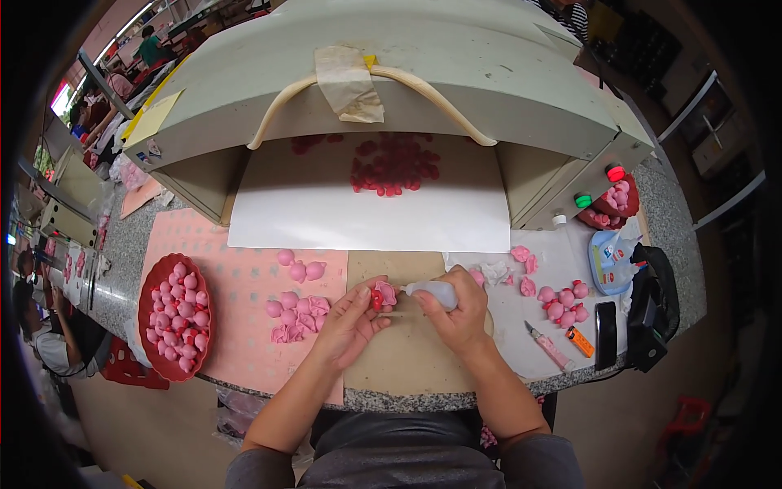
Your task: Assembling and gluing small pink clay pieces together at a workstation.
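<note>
While the left hand (350,321) pinches a pink piece (387,292) before the cabinet (464,57), the right hand (461,318) grips a bottle (438,292), its nozzle (405,288) at the piece, contact unclear; probably a gluing step, the next move calling for a light, steady squeeze.

Nozzle meets ruffle over the table!

And here's the pink ruffled piece (386,292), soft folds flaring out, a glossy red rounded part (376,300) showing on its left side, the pair pinched up in the left fingers (359,301). Just to its right, the squeeze bottle (438,293), whitish and cloudy, lies almost level in the right fingers (464,287), its narrow nozzle pointing left, right up at the folds! Touching or a hair apart? Too small to tell.
</note>
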A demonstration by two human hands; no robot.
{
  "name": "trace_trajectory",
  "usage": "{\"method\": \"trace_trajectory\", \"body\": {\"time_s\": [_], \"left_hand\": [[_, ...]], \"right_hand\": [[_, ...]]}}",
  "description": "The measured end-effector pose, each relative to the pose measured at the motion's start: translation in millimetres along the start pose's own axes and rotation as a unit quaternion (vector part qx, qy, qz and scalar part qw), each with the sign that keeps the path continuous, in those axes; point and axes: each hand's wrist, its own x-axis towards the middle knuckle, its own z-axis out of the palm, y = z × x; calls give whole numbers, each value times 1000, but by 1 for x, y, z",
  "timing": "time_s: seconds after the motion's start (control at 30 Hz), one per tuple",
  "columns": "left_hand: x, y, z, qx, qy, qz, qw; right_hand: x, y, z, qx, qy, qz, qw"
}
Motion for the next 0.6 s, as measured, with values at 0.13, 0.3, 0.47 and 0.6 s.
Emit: {"method": "trace_trajectory", "body": {"time_s": [0.13, 0.3, 0.47, 0.6], "left_hand": [[1, 1, 0, -7, -8, 13, 1000], [-1, 3, 4, -8, -8, 21, 1000], [-1, 1, 5, -18, -19, 26, 999], [0, 0, 4, -29, -26, 31, 999]], "right_hand": [[-2, 4, -1, -2, -1, 10, 1000], [0, 1, -2, 4, 6, -2, 1000], [3, -1, -2, 18, 11, -3, 1000], [-1, 2, -2, 7, 17, 6, 1000]]}}
